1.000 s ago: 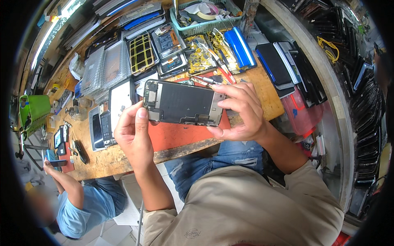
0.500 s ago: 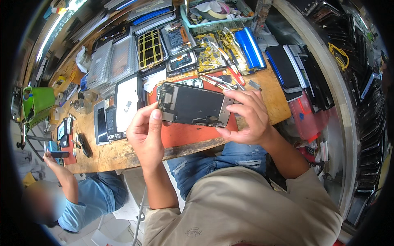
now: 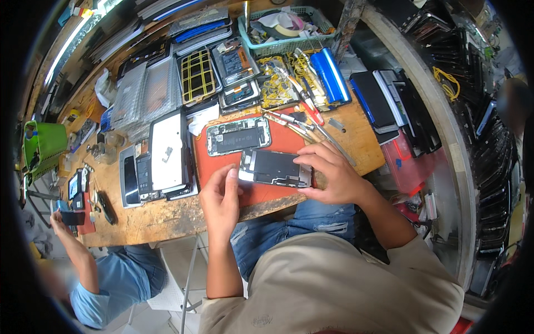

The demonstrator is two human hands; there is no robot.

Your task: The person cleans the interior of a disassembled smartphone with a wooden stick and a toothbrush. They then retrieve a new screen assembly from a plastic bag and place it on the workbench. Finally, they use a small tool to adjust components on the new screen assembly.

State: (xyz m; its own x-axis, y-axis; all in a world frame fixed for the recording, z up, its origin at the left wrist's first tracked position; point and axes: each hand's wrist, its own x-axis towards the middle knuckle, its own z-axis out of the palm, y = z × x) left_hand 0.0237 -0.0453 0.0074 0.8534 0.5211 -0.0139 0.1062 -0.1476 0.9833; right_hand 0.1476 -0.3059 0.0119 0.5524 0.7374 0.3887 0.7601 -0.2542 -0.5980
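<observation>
Low over the red mat (image 3: 211, 178) I hold a phone screen assembly (image 3: 272, 168), its dark back with metal plates and flex cables facing up. My left hand (image 3: 221, 197) grips its left end, thumb on top. My right hand (image 3: 334, 175) pinches its right end between thumb and fingers. Just above it on the mat lies an opened phone body (image 3: 238, 135) with a black battery inside. Tweezers and slim tools (image 3: 295, 123) lie to the right of that. A white-backed device (image 3: 166, 156) rests on a stack left of the mat.
The wooden bench (image 3: 122, 234) carries clear trays (image 3: 144, 92), stacked phone parts (image 3: 233, 61), yellow flex cables (image 3: 272, 78), a blue roll (image 3: 332, 75) and a mint basket (image 3: 286, 30). At lower left a co-worker (image 3: 119, 284) handles a small device. Stacked dark devices (image 3: 384, 106) sit at right.
The screen assembly and both my hands have moved down toward the bench's front edge. The opened phone body behind them now shows fully.
</observation>
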